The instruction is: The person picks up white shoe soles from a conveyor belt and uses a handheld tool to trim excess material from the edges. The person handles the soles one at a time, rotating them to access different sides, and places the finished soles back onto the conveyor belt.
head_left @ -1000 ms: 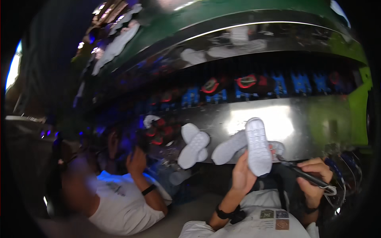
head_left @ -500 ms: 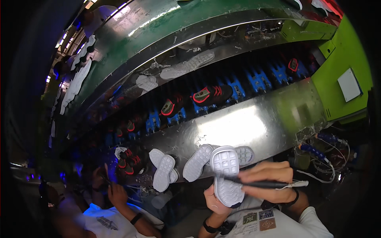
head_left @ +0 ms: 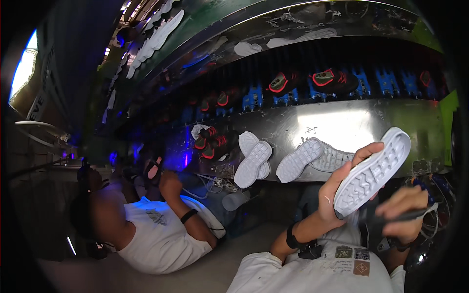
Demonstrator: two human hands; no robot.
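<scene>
Left hand: I see my wearer's left hand (head_left: 337, 188) clamped on a white shoe sole (head_left: 373, 173), digits wrapped over its edge.
Held sole: up off the worktop (head_left: 278, 124), tilted, upper end leaning right, grooved tread facing my camera.
Right hand: the right hand (head_left: 404, 210) is motion-blurred, fingers closed about a dark slim tool (head_left: 405, 216); it sits just beside the sole's lower right side. Whether tool and sole touch, I cannot tell.
Crossed soles: two white soles (head_left: 255, 161) lie one across the other on the worktop, left of the held one.
Nearer soles: a white sole (head_left: 299, 160) lies slantwise, overlapping a grey-white sole (head_left: 332, 157) partly hidden behind the left hand.
Finished-looking uppers: black-and-red shoes (head_left: 212, 144) cluster on the worktop's left part.
Line beyond: blue holders (head_left: 251, 98) in a row, with more dark red-trimmed shoes (head_left: 330, 78) among them.
Neighbour: to the left I have a co-worker in a white shirt (head_left: 159, 239), one hand (head_left: 171, 185) raised.
</scene>
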